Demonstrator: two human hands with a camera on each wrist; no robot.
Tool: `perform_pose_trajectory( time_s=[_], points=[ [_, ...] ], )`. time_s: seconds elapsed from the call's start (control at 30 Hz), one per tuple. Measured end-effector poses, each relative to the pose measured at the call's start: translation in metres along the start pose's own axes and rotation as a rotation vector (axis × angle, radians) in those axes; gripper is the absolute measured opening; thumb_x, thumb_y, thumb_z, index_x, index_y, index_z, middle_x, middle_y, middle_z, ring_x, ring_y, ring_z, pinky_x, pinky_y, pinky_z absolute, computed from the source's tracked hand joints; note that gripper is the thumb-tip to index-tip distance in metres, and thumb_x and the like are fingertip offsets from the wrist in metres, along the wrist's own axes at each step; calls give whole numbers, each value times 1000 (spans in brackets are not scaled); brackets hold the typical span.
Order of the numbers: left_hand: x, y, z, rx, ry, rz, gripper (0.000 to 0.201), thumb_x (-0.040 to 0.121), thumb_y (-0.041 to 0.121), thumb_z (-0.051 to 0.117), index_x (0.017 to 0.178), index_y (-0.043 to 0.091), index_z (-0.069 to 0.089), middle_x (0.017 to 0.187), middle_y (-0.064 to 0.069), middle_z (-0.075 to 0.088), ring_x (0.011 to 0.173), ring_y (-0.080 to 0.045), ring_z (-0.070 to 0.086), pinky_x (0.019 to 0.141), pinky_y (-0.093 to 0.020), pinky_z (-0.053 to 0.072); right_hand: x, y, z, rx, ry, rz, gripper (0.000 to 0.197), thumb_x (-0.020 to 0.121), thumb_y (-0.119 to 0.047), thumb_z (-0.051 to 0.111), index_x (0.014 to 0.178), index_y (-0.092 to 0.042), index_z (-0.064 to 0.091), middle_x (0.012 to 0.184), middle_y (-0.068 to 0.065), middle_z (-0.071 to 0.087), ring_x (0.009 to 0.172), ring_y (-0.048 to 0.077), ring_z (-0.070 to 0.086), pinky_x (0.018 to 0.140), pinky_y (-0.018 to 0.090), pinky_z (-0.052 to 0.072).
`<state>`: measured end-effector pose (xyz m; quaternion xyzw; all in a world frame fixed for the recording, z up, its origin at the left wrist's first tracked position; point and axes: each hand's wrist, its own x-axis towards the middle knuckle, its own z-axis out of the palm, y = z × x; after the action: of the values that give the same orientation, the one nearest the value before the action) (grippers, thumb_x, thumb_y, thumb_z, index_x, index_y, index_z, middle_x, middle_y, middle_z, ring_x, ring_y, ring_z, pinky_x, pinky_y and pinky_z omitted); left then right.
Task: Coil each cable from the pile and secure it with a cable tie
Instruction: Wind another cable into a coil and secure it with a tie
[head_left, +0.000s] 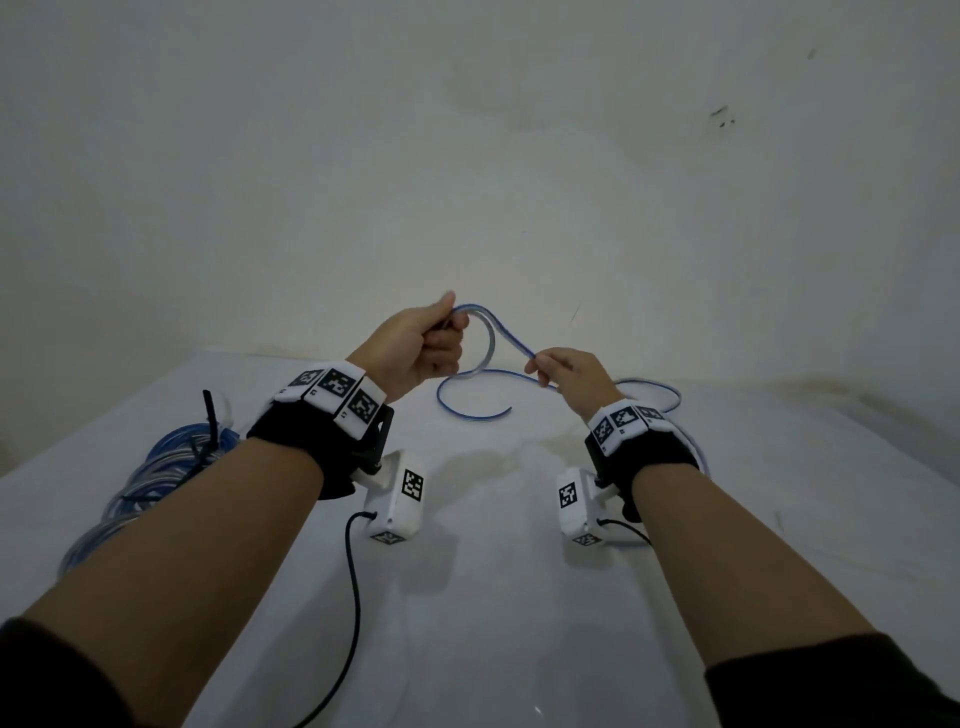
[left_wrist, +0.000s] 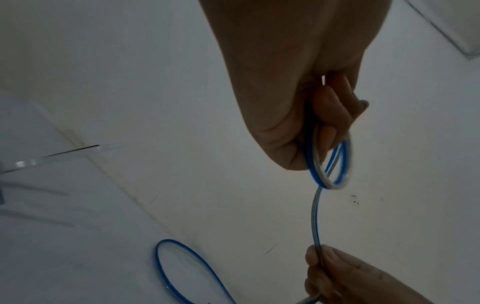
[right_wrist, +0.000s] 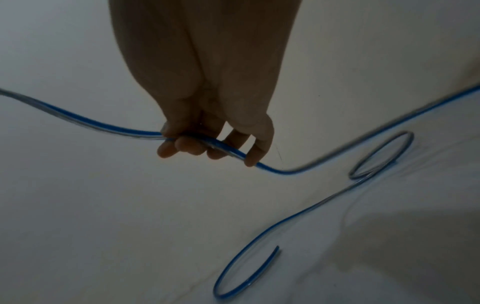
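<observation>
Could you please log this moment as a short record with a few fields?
surface: white table
left hand: raised, grips a small loop of the blue cable
right hand: pinches the same cable further along
loose cable end: lies curved on the table between the hands
left side: bundle of coiled cables with black ties
stage: first loops formed, no tie on this cable yet
</observation>
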<state>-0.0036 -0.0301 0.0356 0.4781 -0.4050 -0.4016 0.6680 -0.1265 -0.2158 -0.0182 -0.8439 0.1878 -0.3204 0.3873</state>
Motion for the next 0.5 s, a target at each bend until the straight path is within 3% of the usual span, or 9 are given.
perform_pose_trajectory(
  time_s=[0.1,0.2,0.27,0.37,0.5],
  points=[
    [1,-3,-10,-101,97,86,36,102,32,27,76,17,46,44,11,30,38,-4,27,50,-16,29,-4,-5,15,89,-109,60,34,100,-11,38,73,-13,58,62,1,43,51,1,40,52,11,31],
    [3,-10,-19,-206,190,140,34,103,28,28,78,16,48,46,12,34,40,-4,31,58,-19,29,-7,-11,28,160,-155,92,37,101,-12,34,73,-14,56,61,1,38,56,11,34,56,20,28],
    [3,-13,-23,-267,245,171,34,103,26,28,79,15,50,47,11,36,41,-5,32,59,-19,31,-10,-16,36,193,-150,119,31,102,-16,34,78,-13,55,61,0,37,56,11,33,56,22,26],
    [4,-15,-25,-323,286,207,33,103,23,28,80,15,50,47,10,39,42,-6,34,58,-19,32,-13,-17,43,175,-133,137,7,97,-20,48,94,-13,46,72,0,46,61,9,40,60,21,32],
    [6,-12,-27,-405,366,276,34,103,21,26,79,15,49,47,11,42,41,-5,36,54,-17,33,-19,-9,44,31,-139,74,20,91,-2,49,102,-15,37,92,6,48,74,16,46,66,25,40]
  ],
)
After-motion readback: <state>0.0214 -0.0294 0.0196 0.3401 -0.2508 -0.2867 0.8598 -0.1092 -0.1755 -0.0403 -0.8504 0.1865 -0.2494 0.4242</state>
